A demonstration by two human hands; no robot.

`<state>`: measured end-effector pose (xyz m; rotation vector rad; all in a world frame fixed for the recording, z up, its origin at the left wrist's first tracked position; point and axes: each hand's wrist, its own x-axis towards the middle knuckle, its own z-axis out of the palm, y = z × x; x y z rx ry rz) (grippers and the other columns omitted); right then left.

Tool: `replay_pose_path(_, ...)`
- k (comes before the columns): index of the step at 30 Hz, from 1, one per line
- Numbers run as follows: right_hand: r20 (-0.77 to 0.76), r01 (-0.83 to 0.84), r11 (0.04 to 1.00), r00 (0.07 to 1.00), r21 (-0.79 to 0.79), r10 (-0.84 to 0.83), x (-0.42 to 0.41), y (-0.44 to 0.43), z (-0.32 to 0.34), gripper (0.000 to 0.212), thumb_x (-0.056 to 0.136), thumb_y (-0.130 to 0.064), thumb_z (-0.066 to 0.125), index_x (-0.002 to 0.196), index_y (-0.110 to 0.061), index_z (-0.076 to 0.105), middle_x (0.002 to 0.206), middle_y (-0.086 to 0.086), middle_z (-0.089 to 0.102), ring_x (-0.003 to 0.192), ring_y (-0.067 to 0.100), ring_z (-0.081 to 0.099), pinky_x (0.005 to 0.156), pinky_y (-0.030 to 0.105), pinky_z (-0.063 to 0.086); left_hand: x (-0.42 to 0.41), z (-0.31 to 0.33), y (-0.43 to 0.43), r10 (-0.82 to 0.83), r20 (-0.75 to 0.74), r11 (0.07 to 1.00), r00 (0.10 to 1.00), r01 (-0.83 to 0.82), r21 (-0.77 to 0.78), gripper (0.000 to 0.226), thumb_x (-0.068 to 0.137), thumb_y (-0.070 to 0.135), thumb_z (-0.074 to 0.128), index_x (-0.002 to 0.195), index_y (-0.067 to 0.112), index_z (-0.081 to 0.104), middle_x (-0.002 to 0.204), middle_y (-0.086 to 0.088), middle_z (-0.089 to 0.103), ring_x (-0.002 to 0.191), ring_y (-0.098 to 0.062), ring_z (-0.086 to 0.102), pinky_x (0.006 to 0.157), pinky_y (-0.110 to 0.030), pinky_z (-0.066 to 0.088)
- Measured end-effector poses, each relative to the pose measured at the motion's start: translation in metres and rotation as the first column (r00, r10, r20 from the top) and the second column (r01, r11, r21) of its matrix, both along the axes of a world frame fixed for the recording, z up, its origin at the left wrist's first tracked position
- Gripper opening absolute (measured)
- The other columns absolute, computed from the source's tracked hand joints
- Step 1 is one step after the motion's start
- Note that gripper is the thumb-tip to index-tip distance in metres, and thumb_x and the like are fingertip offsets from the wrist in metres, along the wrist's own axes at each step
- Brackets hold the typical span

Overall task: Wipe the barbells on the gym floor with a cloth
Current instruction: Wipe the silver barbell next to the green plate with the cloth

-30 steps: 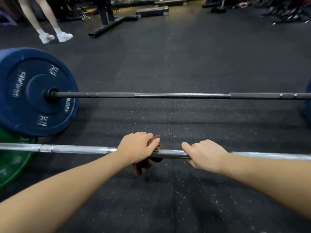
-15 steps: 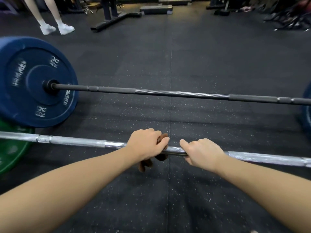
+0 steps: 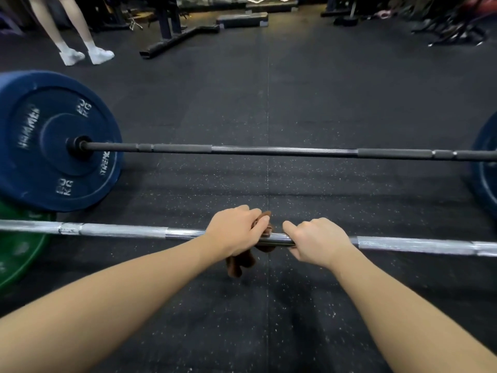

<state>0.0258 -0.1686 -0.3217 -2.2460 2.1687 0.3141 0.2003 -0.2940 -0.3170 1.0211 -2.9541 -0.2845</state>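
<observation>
silver barbell (image 3: 121, 230) lies across the black speckled gym floor (image 3: 269, 90), passing under both sets of fingers. shaft is chrome: matte, rough-looking stretches out to either side, w/ a smooth shiny band in the middle where the hands are.

left hand (image 3: 234, 230) is curled over the bar w/ a brown cloth (image 3: 239, 265) bunched btw fingers and metal. the cloth wraps the shaft, one corner poking up past the fingertips, the rest hanging down on the wrist side. right hand (image 3: 317, 242) sits just beside it, fingers and thumb closed round bare chrome. a short strip of shiny bar shows btw the two hands.

beyond the fingertips, well apart, a black barbell (image 3: 282, 151) lies roughly parallel, w/ dark grip sections and a paler middle. its blue plate (image 3: 53, 141), far out left of the left fingers, has worn white lettering: "hammer" on the upper left, "20 kg" at top and again at bottom, and a word starting "stren" at right, rest not readable. second blue plate (image 3: 486, 168) is cut off at the right edge. green plate (image 3: 18, 254) sits on the silver bar's left end, just beside the blue one; its markings are too blurred to read.

far past the fingertips: someone's legs in white shoes (image 3: 100, 55) and a black bench frame (image 3: 177, 40).
</observation>
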Motion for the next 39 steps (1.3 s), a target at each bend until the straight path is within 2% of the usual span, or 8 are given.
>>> replay_pose_path(4,0.001,0.019,1.0,1.0,-0.009,-0.019,-0.002,0.0,-0.003,0.03,0.1,-0.044,0.048,0.1,-0.018,0.031,0.089,0.004,0.067,0.069,0.034,0.053,0.062,0.036,0.039,0.033,0.005,-0.021,0.064,0.053,0.998,0.997,-0.064,0.007,0.036,0.106,0.054,0.031,0.086,0.029,0.047,0.089,0.006,0.053,0.088,-0.023,0.059,0.078,-0.038,0.046)
replay_pose_path(10,-0.006,0.013,1.0,1.0,-0.011,-0.013,-0.001,-0.001,-0.005,0.027,0.1,-0.044,0.047,0.104,-0.019,0.036,0.089,0.004,0.066,0.071,0.034,0.054,0.063,0.036,0.039,0.061,-0.003,-0.048,0.167,0.096,0.985,0.981,-0.161,-0.066,0.039,0.105,0.05,0.034,0.083,0.025,0.056,0.09,0.003,0.062,0.087,-0.026,0.059,0.073,-0.037,0.041)
replay_pose_path(14,-0.018,0.01,1.0,1.0,-0.015,-0.01,0.0,0.0,-0.005,0.031,0.1,-0.045,0.048,0.1,-0.018,0.031,0.089,0.004,0.067,0.076,0.034,0.062,0.062,0.036,0.037,0.048,-0.006,-0.042,0.155,0.077,0.986,0.985,-0.15,-0.069,0.04,0.104,0.049,0.035,0.079,0.026,0.056,0.092,0.001,0.067,0.089,-0.028,0.061,0.072,-0.036,0.041)
replay_pose_path(21,-0.038,0.031,1.0,0.999,0.004,-0.03,0.002,0.0,-0.001,0.032,0.1,-0.046,0.045,0.1,-0.019,0.028,0.094,0.002,0.069,0.081,0.032,0.068,0.062,0.036,0.039,0.014,-0.007,-0.02,0.081,0.011,0.997,0.997,-0.081,-0.011,0.046,0.103,0.051,0.032,0.094,0.026,0.069,0.104,-0.003,0.073,0.099,-0.031,0.065,0.077,-0.036,0.043)
replay_pose_path(27,-0.036,0.045,0.999,0.998,-0.01,-0.046,0.003,0.0,-0.003,0.03,0.1,-0.046,0.045,0.099,-0.021,0.029,0.093,0.001,0.069,0.078,0.031,0.067,0.061,0.035,0.04,0.016,-0.006,-0.024,0.041,0.015,0.996,0.999,-0.042,0.073,0.047,0.103,0.054,0.029,0.088,0.027,0.065,0.102,-0.002,0.071,0.094,-0.03,0.063,0.083,-0.039,0.048)
replay_pose_path(32,-0.055,0.048,0.999,0.997,-0.022,-0.049,0.003,0.0,-0.004,0.032,0.1,-0.045,0.047,0.099,-0.018,0.03,0.092,0.002,0.069,0.077,0.032,0.067,0.06,0.035,0.037,0.033,0.009,-0.042,-0.023,0.061,0.992,0.998,0.015,0.125,0.043,0.105,0.052,0.033,0.088,0.027,0.063,0.096,0.003,0.068,0.091,-0.024,0.062,0.075,-0.036,0.043)
replay_pose_path(36,-0.057,0.052,0.998,0.997,-0.036,-0.054,0.003,0.001,-0.008,0.034,0.1,-0.046,0.048,0.099,-0.017,0.03,0.088,0.002,0.068,0.074,0.033,0.064,0.059,0.035,0.036,0.05,0.014,-0.059,0.062,0.152,0.979,0.986,-0.09,0.184,0.044,0.105,0.05,0.039,0.067,0.036,0.056,0.079,0.007,0.062,0.085,-0.024,0.059,0.074,-0.033,0.043)
replay_pose_path(39,-0.056,0.06,0.997,0.996,-0.047,-0.063,0.003,0.001,-0.009,0.035,0.1,-0.046,0.048,0.099,-0.016,0.03,0.085,0.002,0.067,0.065,0.033,0.052,0.058,0.035,0.035,0.047,0.013,-0.058,0.1,0.188,0.98,0.977,-0.13,0.153,0.041,0.102,0.051,0.041,0.074,0.033,0.065,0.082,0.002,0.066,0.086,-0.027,0.061,0.079,-0.033,0.048)
